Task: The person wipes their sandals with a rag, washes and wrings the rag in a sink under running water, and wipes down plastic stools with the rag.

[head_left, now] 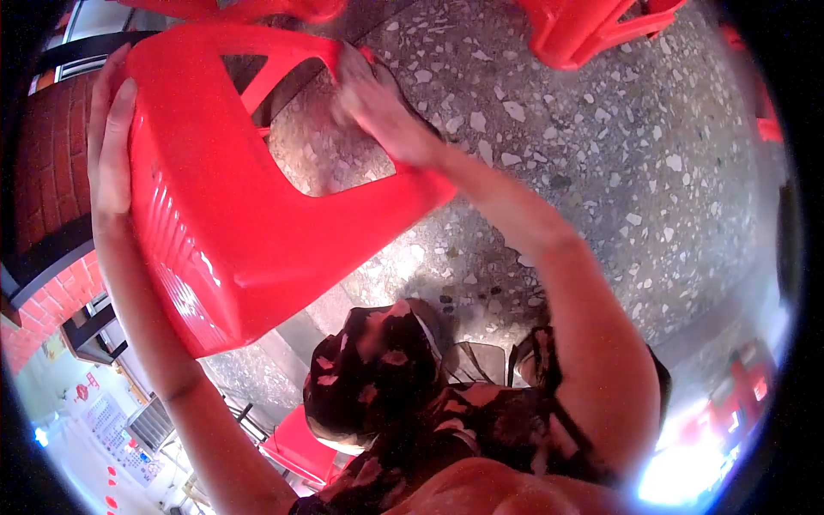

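Note:
A red plastic stool (249, 215) is tipped on its side in front of me, its ribbed seat facing left and its legs pointing right. My left hand (113, 142) lies along the seat's far left edge, fingers stretched over it and pressing on the stool. At the leg side, my right hand (378, 107) grips the stool near a leg's end; its fingers are blurred by motion and partly hidden. Whether the stool touches the floor cannot be made out.
Speckled stone floor (601, 180) spreads to the right. More red plastic stools (571, 34) stand at the top, and a red plastic piece (305, 446) shows below. A brick wall (60, 154) is at the left. A patterned dark garment (378, 369) covers my body.

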`<move>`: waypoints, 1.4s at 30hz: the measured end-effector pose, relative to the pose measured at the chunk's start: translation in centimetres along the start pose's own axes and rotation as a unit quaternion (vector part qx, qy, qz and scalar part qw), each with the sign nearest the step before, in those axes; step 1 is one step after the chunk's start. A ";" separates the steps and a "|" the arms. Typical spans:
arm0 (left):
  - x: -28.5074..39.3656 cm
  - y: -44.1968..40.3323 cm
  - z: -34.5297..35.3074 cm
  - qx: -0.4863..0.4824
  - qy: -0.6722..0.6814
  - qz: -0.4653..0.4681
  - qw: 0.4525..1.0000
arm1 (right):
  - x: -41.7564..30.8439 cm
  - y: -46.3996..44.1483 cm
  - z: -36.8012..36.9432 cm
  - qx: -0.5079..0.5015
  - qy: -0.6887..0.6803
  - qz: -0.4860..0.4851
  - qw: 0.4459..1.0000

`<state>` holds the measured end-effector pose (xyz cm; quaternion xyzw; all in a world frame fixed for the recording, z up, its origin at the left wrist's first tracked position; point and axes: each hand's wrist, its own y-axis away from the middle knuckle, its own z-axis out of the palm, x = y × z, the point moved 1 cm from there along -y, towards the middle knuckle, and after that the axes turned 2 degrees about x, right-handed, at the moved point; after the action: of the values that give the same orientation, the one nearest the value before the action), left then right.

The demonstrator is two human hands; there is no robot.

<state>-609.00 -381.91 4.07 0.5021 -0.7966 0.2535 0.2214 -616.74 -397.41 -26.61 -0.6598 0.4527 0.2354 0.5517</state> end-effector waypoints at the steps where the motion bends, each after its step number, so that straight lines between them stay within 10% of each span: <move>1: -0.3 0.0 -0.1 -0.004 -0.016 0.013 1.000 | -2.5 3.9 -1.8 -0.034 -0.192 0.080 0.978; 6: -0.5 -0.1 0.2 -0.014 0.002 0.005 1.000 | -3.0 1.9 -2.1 -0.108 -0.140 0.135 0.975; 8: -0.5 -0.1 0.1 0.001 0.009 0.009 1.000 | 2.3 -4.3 1.7 -0.052 0.040 0.008 0.998; 10: -1.4 -0.6 -0.5 -0.027 0.006 0.027 0.999 | 5.6 -8.6 3.6 -0.035 -0.083 0.127 0.988; 13: -2.5 -1.0 -1.0 -0.001 -0.075 0.049 0.996 | 4.6 -3.4 2.4 0.054 0.010 -0.063 0.996; 15: -1.0 -0.6 -0.8 0.002 -0.133 0.066 0.989 | -1.9 3.0 -0.9 0.058 -0.408 0.120 0.903; 17: -0.6 -0.5 -0.6 -0.020 -0.068 0.006 0.997 | -5.6 9.1 -3.5 -0.006 -0.166 0.172 0.971; 19: -0.8 0.0 -0.3 0.033 -0.099 0.018 0.994 | -12.2 10.7 -6.4 -0.007 -0.259 0.258 0.931; 23: -0.4 0.2 -0.7 0.025 -0.125 -0.034 0.991 | -16.5 5.2 -8.9 -0.115 -0.127 -0.109 0.979; 30: -1.7 0.0 -1.2 0.032 -0.136 0.008 0.990 | -16.1 -21.2 -2.0 -0.049 -0.250 0.012 0.967; 31: -1.8 -0.1 -1.1 0.032 -0.138 0.002 0.990 | -12.5 -24.9 0.4 -0.056 -0.151 -0.145 0.976; 33: -2.2 -0.7 -1.1 0.040 -0.067 0.012 0.997 | -15.0 -22.0 -2.0 -0.103 -0.290 0.107 0.945; 37: -0.5 0.2 -0.1 0.170 -0.144 0.057 0.973 | -20.5 -9.4 -6.1 -0.053 -0.148 -0.045 0.987; 42: 0.0 0.5 -1.2 0.081 -0.152 0.041 0.984 | -25.0 -6.5 -10.5 -0.228 -0.049 -0.116 0.965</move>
<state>-609.35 -380.93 4.92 0.5182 -0.8175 0.2471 0.0458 -625.17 -398.95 -0.08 -0.8038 0.2794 0.2991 0.4317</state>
